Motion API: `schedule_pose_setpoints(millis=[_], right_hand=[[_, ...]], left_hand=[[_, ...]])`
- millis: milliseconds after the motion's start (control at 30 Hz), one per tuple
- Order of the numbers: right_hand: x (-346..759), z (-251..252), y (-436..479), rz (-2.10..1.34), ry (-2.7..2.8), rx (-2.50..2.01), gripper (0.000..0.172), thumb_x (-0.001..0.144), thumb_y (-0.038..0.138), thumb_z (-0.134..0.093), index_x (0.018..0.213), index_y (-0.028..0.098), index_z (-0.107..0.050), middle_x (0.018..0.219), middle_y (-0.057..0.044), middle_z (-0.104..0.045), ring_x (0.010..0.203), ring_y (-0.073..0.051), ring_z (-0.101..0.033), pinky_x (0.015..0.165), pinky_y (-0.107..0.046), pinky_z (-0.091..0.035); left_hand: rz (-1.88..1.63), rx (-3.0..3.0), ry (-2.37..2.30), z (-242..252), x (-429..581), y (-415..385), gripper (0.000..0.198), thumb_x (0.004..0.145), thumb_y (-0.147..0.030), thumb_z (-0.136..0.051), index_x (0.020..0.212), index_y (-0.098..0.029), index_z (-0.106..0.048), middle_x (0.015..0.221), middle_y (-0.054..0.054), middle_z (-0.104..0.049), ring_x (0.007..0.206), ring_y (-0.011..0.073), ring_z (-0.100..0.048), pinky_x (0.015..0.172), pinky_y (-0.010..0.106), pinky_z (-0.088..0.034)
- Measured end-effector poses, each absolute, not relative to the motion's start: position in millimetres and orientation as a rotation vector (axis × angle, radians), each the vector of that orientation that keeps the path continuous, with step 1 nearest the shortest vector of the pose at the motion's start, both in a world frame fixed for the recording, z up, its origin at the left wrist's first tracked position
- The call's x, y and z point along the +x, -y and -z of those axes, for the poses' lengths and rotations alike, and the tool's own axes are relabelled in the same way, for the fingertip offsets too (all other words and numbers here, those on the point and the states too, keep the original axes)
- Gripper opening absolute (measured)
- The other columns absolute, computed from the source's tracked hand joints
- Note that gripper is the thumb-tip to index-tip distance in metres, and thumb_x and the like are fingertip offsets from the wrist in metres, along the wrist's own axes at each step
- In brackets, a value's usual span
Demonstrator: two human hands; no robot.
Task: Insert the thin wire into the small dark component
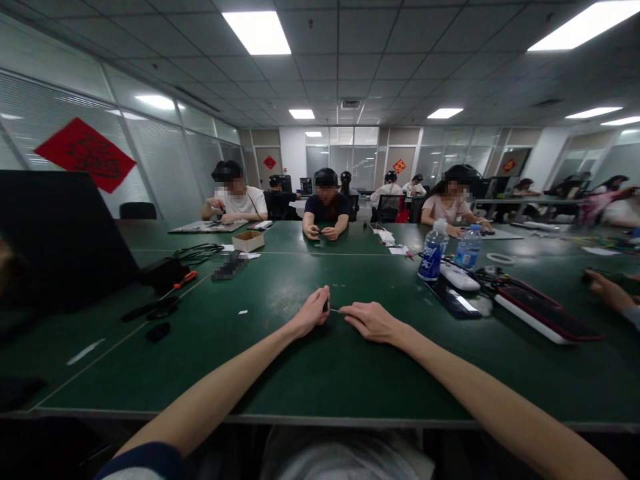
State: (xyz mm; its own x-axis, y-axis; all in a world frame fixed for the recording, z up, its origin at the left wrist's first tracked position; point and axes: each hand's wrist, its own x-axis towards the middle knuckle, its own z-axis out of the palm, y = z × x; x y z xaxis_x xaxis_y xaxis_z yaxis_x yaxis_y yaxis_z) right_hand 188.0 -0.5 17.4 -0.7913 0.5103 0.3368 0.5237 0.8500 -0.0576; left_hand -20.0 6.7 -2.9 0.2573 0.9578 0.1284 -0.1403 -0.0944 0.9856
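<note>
Both my arms reach out over a dark green table (300,373). My left hand (313,311) is curled, its fingers pinched on a small dark object I cannot name. My right hand (371,321) lies beside it, fingers bent, pinching the end of a thin light wire or strip (334,311) that runs between the two hands. The hands are a few centimetres apart, just above the tabletop.
Two water bottles (433,252), a white device and a red-edged flat case (545,313) lie to the right. Left are a dark laptop lid (55,233), orange-handled cutters (186,280) and a cardboard box (248,240). Three people sit across; another person's hand (607,292) shows at the right.
</note>
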Motion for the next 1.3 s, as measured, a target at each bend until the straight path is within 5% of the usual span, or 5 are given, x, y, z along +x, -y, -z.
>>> schedule_pose_setpoints(millis=[600,1300], right_hand=[[184,-13,4,0.066,2.592,-0.782,0.033,0.091,0.034,-0.045,0.121,0.026,-0.054,0.097,-0.005,-0.056,0.078,-0.014,-0.055,0.069,-0.025,-0.042],[178,-15,13,-0.111,2.588,-0.765,0.036,0.092,0.028,-0.043,0.127,0.021,-0.049,0.099,-0.007,-0.057,0.085,-0.016,-0.056,0.077,-0.028,-0.043]], left_hand=[[-1.186,1.774,-1.33,0,-30,-3,0.056,0.085,-0.058,-0.022,0.061,-0.017,-0.051,0.048,-0.001,-0.046,0.05,0.0138,-0.045,0.052,0.024,-0.032],[-1.274,1.59,-1.32,-4,-28,0,0.041,0.085,-0.056,-0.031,0.08,-0.019,-0.048,0.056,-0.003,-0.043,0.051,0.0122,-0.042,0.049,0.023,-0.033]])
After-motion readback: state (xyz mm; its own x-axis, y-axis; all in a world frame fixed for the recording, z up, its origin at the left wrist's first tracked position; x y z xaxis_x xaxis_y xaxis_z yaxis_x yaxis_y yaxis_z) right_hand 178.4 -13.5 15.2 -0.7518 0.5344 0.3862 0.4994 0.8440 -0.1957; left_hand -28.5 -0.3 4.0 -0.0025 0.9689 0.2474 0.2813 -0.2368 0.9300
